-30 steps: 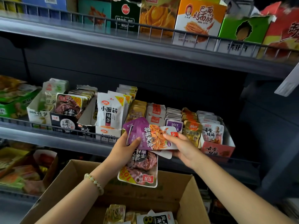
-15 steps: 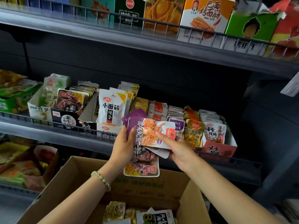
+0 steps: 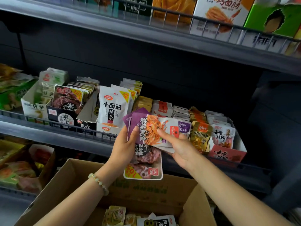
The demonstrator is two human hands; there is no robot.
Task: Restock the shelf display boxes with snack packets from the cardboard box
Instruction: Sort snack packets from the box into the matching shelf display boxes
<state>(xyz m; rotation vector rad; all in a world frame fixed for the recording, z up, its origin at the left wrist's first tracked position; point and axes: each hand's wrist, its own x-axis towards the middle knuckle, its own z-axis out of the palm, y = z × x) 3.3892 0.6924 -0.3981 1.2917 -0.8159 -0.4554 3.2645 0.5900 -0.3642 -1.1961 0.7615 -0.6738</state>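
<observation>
My left hand [image 3: 123, 149] grips a small stack of snack packets in front of the middle shelf: purple-and-white packets [image 3: 151, 128] on top and a dark meat-print packet [image 3: 145, 165] hanging upside down beneath. My right hand [image 3: 179, 147] pinches the right end of the purple-and-white packets, thumb on top. The open cardboard box [image 3: 70, 181] sits below my arms with several packets [image 3: 115, 216] at its bottom. Display boxes [image 3: 65, 116] full of packets line the middle shelf behind the hands.
A wire rail [image 3: 48, 124] runs along the middle shelf's front edge. A red display box [image 3: 226, 154] stands at the row's right end. The upper shelf [image 3: 146, 38] carries large cartons. Lower left, an open box [image 3: 39, 162] holds more snack bags.
Both hands and the packet stack have risen slightly toward the shelf. My right thumb slid further left over the top packet. The view shifted a little upward.
</observation>
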